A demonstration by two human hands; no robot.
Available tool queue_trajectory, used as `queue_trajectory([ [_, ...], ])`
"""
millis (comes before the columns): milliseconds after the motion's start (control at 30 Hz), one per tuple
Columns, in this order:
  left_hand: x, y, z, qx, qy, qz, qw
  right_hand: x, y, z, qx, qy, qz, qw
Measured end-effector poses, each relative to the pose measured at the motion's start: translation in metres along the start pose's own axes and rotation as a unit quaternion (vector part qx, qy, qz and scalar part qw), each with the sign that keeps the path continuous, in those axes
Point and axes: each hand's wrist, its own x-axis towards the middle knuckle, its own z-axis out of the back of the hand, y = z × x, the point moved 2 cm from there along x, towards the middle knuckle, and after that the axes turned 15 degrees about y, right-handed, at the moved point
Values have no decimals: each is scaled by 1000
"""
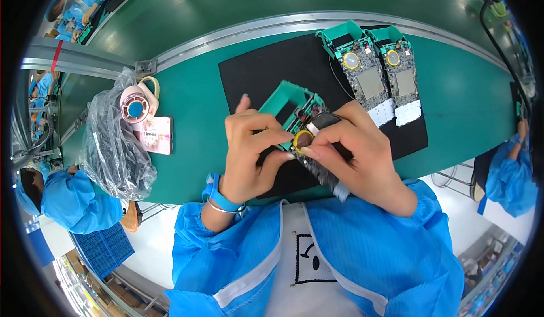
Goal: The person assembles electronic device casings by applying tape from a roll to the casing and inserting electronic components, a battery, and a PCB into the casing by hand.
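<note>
Both left hand point(249, 152) and right hand point(365, 161) pinch the circuit board point(318, 172), prob light, stiff, fragile, so edges only imo

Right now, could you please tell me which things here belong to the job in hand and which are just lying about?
Likely for the job:
handled circuit board
left resting board
right resting board
black mat

Apparently lying about:
clear plastic bag
pink fan-like gadget
flat pink item

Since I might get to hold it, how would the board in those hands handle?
The board is probably fragile, as small parts sit exposed, and it may balance awkwardly, with the green frame jutting from one end.
</note>
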Motion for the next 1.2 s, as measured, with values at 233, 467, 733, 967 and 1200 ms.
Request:
queue_trajectory([
  [233, -10, -7, -10, 194, -66, 159, 966, -17, -35, -30, -106, -32, 47, 993],
  [467, -25, -16, -28, -313, -14, 412, 855, -18, -38, -32, -137, -22, 90, 986],
  [733, -23, -4, -29, -400, 12, 420, 815, -20, -38, -32, -112, -28, 77, 990],
  [967, -19, 0, -27, -406, 26, 410, 816, -20, -39, -32, -103, -32, 49, 993],
  [1200, -15, 0, -25, -406, 28, 404, 819, -21, -38, -32, -100, -23, 38, 994],
])
